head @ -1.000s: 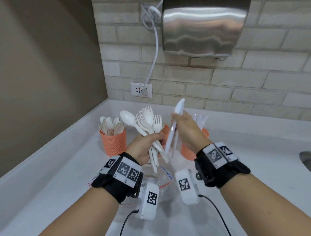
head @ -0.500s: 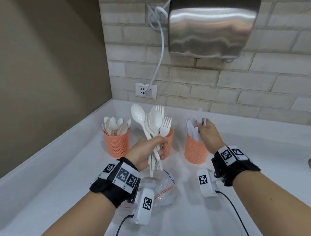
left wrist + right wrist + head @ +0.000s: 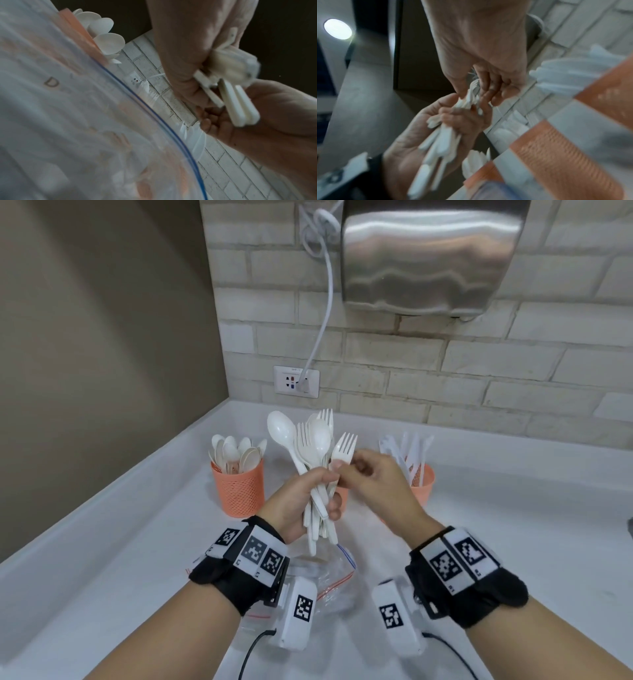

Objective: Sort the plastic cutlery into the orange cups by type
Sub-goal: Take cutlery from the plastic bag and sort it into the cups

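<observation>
My left hand (image 3: pixel 310 491) grips a bundle of white plastic spoons and forks (image 3: pixel 317 460) upright above the counter; its handle ends show in the left wrist view (image 3: pixel 238 105). My right hand (image 3: pixel 356 467) pinches a white fork (image 3: pixel 344 448) at the bundle's right side, thumb and fingers round its neck (image 3: pixel 473 90). Three orange mesh cups stand behind: the left cup (image 3: pixel 238 489) holds spoons, the right cup (image 3: pixel 423 486) holds knives, and the middle cup (image 3: pixel 340 494) is mostly hidden behind my hands.
A clear zip bag (image 3: pixel 323 577) lies on the white counter (image 3: pixel 102 559) under my wrists. A steel hand dryer (image 3: pixel 428 254) hangs on the brick wall, its cable plugged into a socket (image 3: pixel 296 381). A brown wall closes the left side.
My right hand dropped a knife into the right cup, then came back left to the bundle and took hold of a fork. My left hand stayed with the bundle.
</observation>
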Demonstrator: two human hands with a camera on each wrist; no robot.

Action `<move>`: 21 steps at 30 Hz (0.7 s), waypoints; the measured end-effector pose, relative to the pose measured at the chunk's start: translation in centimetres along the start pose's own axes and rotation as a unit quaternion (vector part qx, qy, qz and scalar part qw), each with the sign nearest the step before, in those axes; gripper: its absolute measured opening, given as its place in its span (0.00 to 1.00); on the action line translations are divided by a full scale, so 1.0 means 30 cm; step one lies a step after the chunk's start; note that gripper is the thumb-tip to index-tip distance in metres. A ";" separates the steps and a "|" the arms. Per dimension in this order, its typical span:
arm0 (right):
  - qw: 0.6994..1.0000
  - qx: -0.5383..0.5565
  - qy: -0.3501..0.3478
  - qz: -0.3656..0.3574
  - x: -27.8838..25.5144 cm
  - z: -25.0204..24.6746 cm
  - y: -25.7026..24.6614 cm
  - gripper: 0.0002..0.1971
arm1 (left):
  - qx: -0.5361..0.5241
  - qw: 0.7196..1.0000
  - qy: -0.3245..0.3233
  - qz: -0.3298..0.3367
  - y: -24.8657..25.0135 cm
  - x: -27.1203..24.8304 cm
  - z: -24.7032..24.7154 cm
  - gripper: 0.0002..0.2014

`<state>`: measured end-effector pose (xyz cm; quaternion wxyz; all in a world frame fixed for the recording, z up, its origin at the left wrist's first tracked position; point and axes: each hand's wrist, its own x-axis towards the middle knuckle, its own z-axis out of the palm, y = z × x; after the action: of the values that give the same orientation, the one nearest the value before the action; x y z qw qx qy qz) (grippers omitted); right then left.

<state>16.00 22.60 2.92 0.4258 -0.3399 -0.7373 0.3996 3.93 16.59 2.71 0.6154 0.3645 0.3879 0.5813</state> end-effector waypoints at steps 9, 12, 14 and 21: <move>0.988 0.120 0.076 0.059 0.010 0.055 -0.037 0.09 | -0.042 0.998 0.007 -0.035 0.004 -0.005 -0.035 0.10; 0.987 0.126 0.052 0.079 0.015 0.058 -0.052 0.07 | -0.012 0.998 0.026 -0.049 -0.002 0.003 -0.057 0.09; 0.982 0.137 -0.007 0.128 0.007 0.069 -0.059 0.07 | 0.002 0.998 0.028 -0.051 -0.004 -0.001 -0.057 0.14; 0.958 0.181 -0.064 0.214 0.007 0.071 -0.059 0.13 | 0.008 0.998 0.003 -0.059 0.006 -0.031 -0.067 0.12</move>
<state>13.71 21.35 3.87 0.3366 -0.3811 -0.5884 0.6287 2.01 15.67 2.06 0.6444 0.3437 0.4151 0.5425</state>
